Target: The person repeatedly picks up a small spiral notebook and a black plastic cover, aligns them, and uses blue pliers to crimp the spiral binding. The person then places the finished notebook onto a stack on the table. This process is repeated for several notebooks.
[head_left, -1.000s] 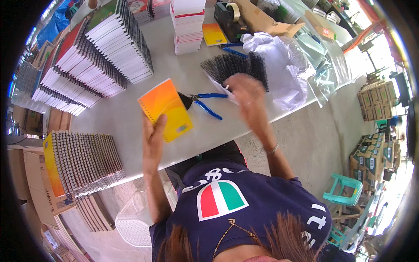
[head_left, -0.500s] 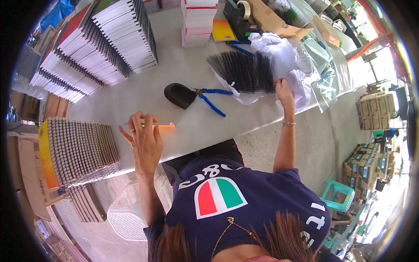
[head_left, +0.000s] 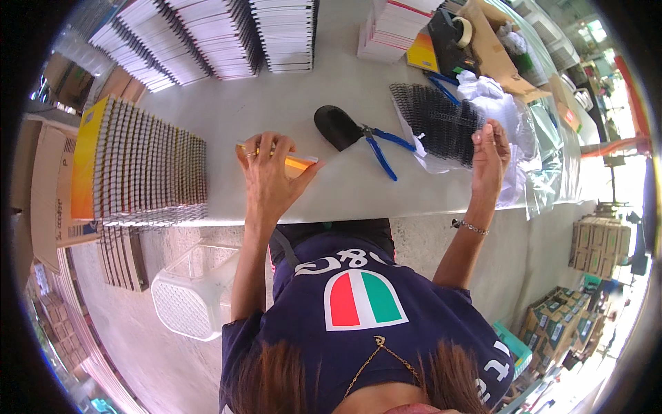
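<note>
My left hand (head_left: pixel 271 172) is closed on a thin notebook (head_left: pixel 300 163) with a yellow-orange cover, tilted up off the table near its front edge; the fingers hide much of it. On the right, my right hand (head_left: pixel 491 162) pinches the end of a black spiral coil at the side of a pile of black binding coils (head_left: pixel 438 127). White paper lies under this pile. Between my hands rest blue-handled pliers (head_left: pixel 383 152), their jaws against a rounded black piece (head_left: pixel 338 127).
Spiral-bound notebooks (head_left: pixel 152 165) stand stacked at the left edge. Taller stacks (head_left: pixel 283 34) rise at the back, beside unbound pages (head_left: pixel 393 31). A black tape dispenser (head_left: pixel 449 45), an open cardboard box (head_left: pixel 500 52) and clear plastic (head_left: pixel 545 159) occupy the back right. A white stool (head_left: pixel 186 297) is below.
The view has shifted left. My left hand has lifted and tilted the notebook, which lay flat before. My right hand's fingers have turned upward at the coil pile.
</note>
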Tool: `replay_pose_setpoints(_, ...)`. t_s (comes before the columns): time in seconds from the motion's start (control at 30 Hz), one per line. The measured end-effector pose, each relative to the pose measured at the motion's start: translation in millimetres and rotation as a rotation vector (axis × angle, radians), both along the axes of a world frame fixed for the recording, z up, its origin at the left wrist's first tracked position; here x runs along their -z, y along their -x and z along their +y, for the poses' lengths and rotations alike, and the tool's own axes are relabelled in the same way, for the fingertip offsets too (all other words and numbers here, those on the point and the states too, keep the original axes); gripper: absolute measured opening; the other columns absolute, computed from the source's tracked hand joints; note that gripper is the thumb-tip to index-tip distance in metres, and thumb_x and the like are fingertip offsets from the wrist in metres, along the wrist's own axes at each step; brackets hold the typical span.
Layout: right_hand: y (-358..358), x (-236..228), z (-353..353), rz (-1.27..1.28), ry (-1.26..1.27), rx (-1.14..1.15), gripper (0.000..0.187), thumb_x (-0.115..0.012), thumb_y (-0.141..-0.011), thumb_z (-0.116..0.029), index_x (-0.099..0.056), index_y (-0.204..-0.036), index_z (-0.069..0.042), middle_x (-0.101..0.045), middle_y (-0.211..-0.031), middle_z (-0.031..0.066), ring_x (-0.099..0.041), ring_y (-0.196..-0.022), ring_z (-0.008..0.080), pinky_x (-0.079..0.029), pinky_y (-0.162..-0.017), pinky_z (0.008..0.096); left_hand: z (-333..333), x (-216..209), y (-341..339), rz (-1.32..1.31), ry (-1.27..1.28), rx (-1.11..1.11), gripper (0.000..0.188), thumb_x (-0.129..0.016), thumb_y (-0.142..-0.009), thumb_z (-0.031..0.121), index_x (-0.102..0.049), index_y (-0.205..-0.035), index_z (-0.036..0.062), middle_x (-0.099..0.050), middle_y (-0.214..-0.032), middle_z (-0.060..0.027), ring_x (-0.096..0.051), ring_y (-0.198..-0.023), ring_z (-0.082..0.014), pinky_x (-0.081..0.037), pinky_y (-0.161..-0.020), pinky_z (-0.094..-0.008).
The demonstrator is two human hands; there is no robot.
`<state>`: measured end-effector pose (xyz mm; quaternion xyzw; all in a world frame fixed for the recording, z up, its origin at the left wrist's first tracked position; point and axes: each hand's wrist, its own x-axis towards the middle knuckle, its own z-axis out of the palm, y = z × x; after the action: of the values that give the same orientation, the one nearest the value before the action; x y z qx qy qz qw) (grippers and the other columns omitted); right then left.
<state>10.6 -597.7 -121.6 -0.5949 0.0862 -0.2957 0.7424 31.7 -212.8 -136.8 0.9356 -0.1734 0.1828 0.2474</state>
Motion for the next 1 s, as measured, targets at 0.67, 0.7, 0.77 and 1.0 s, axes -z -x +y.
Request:
replay_pose_setpoints(0.67,-10.8,-1.0,191.4,0.124,0.858,-0.588,0.019,-0.069,-0.091,-0.010,-0.059,-0.106,-0.004,-0.072,-0.093,0.0125,-0.069,-0.086,0.0306,-0.048,-0.079,0.0389,-2.5,10.8,0.2,-0.040,0.059,-0.025,0.038,-0.085,-0.066,0.034,-0.062,-0.090,0.0160,-0.054,-0.101,-0.0006,-0.046,-0.111,-0.0277,-0.029,-0.098,-0.0531)
replay_pose_setpoints(0.7,-9.7,-0.7,192.4,0.136,0.874,-0.590,0.018,-0.069,-0.091,-0.010,-0.060,-0.106,-0.005,-0.071,-0.092,0.0112,-0.068,-0.086,0.0298,-0.048,-0.080,0.0388,-2.2,10.8,0.6,-0.042,0.058,-0.024,0.038,-0.085,-0.066,0.034,-0.062,-0.090,0.0162,-0.054,-0.101,-0.0005,-0.046,-0.111,-0.0276,-0.029,-0.098,-0.0533)
replay_pose_setpoints(0.77,-8.5,-0.3,193.0,0.150,0.877,-0.587,0.017,-0.069,-0.090,-0.010,-0.061,-0.105,-0.006,-0.070,-0.092,0.0092,-0.067,-0.085,0.0285,-0.046,-0.082,0.0384,-3.0,7.7,1.8,-0.014,0.071,-0.032,0.037,-0.085,-0.066,0.032,-0.063,-0.091,0.0160,-0.055,-0.101,-0.0019,-0.048,-0.112,-0.0289,-0.029,-0.100,-0.0524)
replay_pose_setpoints(1.0,-8.6,13.4,193.4,-0.004,0.929,-0.531,0.017,-0.069,-0.089,-0.009,-0.063,-0.105,-0.007,-0.066,-0.097,0.0089,-0.064,-0.091,0.0270,-0.046,-0.084,0.0396,-3.5,7.7,0.1,0.009,0.042,-0.044,0.039,-0.085,-0.065,0.035,-0.062,-0.089,0.0162,-0.054,-0.099,0.0001,-0.046,-0.109,-0.0255,-0.029,-0.098,-0.0564)
